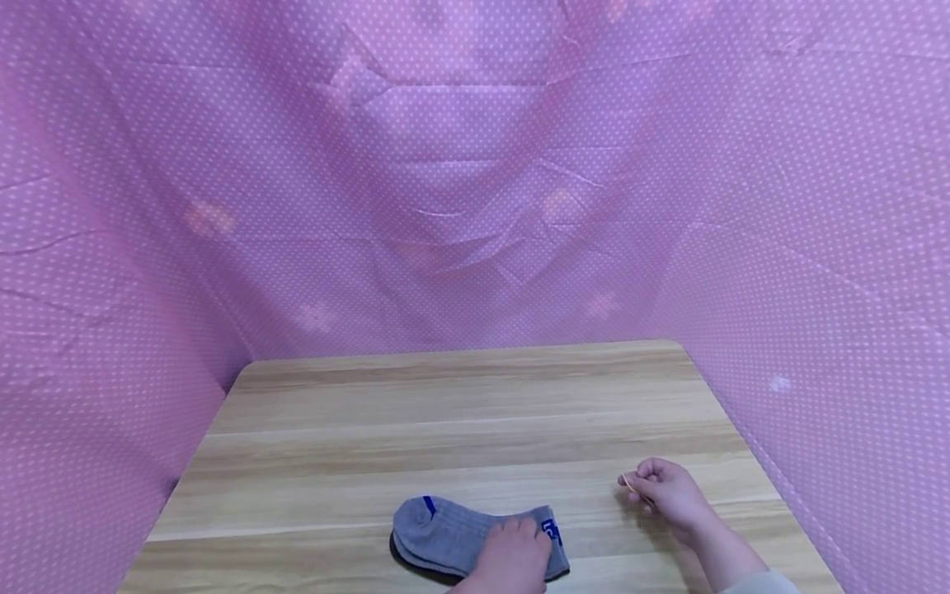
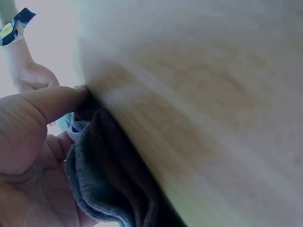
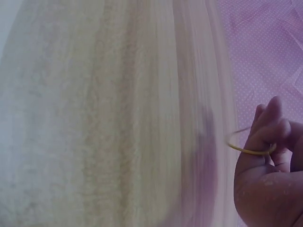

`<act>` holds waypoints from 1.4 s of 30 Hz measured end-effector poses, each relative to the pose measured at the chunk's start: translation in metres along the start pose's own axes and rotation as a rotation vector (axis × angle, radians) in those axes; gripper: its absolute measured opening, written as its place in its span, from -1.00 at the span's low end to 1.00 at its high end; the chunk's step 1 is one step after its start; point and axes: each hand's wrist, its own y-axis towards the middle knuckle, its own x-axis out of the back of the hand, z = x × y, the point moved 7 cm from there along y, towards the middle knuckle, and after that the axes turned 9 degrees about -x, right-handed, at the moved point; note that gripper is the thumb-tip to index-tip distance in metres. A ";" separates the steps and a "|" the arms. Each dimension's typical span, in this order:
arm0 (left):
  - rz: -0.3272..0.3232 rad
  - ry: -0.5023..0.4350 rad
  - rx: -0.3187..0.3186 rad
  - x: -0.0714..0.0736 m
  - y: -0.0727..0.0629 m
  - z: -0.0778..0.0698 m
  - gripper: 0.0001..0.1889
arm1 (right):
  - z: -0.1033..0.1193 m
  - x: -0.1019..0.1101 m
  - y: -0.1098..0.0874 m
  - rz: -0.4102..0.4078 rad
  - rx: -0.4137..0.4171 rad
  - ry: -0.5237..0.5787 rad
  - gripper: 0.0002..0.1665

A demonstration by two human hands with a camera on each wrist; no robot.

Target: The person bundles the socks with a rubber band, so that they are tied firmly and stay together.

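A person's left hand (image 1: 515,553) lies over a pair of grey socks (image 1: 445,532) near the front edge of the view, on a wooden table (image 1: 371,445). The socks are stacked flat, with a dark layer (image 1: 416,565) showing beneath the grey along the near side; the rounded end, marked by a blue stripe (image 1: 430,506), points left, and the cuff, with a dark blue pattern (image 1: 551,530), points right. The hand covers the part next to the cuff, its fingers across the top, and the left wrist view shows the folded layers held between thumb and fingers at the table's surface. The right hand (image 1: 671,491) is well apart from the socks, to their right and somewhat farther from the person, raised over the table. Its fingers are drawn together and pinch a thin yellow band (image 3: 253,152), which loops out beyond the fingers in the right wrist view. A pale sleeve (image 1: 760,584) shows at the right forearm, and a dark strap (image 2: 22,18) appears around the other arm in the left wrist view. Pink dotted cloth (image 1: 475,198) surrounds the table's back and sides.
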 end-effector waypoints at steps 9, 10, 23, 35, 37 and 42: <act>0.004 0.068 -0.027 0.000 -0.003 -0.006 -0.86 | -0.002 -0.011 -0.002 0.374 0.015 0.620 -0.71; 0.006 0.068 -0.027 -0.001 -0.003 -0.006 -0.87 | -0.002 -0.013 -0.002 0.376 0.013 0.640 -0.70; 0.005 0.038 0.000 -0.004 -0.002 -0.005 -0.88 | -0.004 -0.021 -0.004 0.306 -0.019 0.625 -0.71; -0.007 -0.041 0.054 -0.001 0.001 0.000 -0.51 | 0.002 -0.031 -0.008 0.313 -0.075 0.438 -0.65; 0.001 -0.046 0.067 0.001 0.002 0.001 -0.46 | 0.006 -0.035 -0.009 0.354 -0.051 0.415 -0.64; -0.009 -0.006 0.034 0.004 0.004 -0.003 -0.73 | 0.014 -0.043 -0.011 0.419 0.019 0.345 -0.57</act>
